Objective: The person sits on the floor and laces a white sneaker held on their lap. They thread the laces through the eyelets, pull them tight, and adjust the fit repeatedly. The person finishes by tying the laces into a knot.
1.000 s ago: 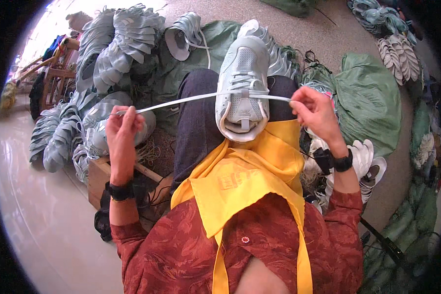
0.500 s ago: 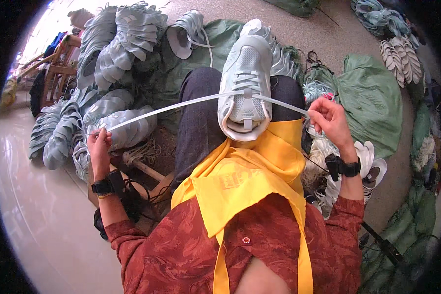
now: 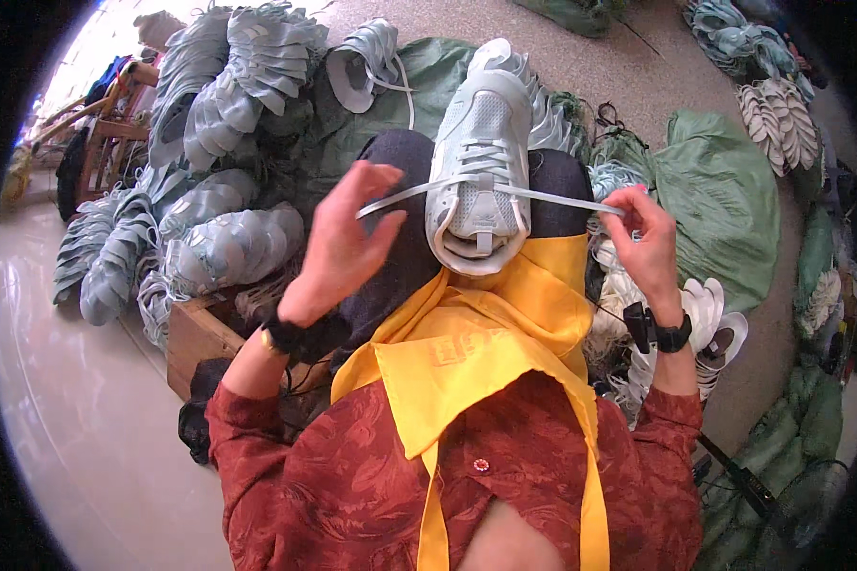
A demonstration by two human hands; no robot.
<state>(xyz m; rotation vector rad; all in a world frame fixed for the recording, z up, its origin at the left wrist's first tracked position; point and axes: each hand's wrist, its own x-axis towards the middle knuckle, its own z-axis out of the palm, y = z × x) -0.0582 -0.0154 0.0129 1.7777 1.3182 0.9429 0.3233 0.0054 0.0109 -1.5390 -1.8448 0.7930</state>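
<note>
pale blue-grey shoe (image 3: 476, 114) sits up on the person's dark trousers (image 3: 388, 150), roughly between the knees, long axis running away from the body, toe out front, heel collar (image 3: 467, 265) back by the yellow apron (image 3: 552, 285). lace goes crosswise over the tongue (image 3: 478, 211), so about square to the shoe's length, one end out each side. right hand (image 3: 614, 214): thumb and fingertips pinched on the right lace end (image 3: 567, 199), which runs fairly straight from the shoe, dropping a little toward the hand; shoe lies to that hand's left. left hand (image 3: 390, 198): not clenched, thumb and fingers spread, gap facing the shoe, which lies to its right. left lace end (image 3: 414, 191) slopes out of the shoe down into that gap; can't tell from here if it touches skin, no pinch visible. key relation, as i judge it: left thumb and fingers sit one each side of that loose end, and the left hand is the nearer to the shoe, just beside its flank, while the right stands farther off with its end held. both hands level with the tongue, shoe in the middle.
</note>
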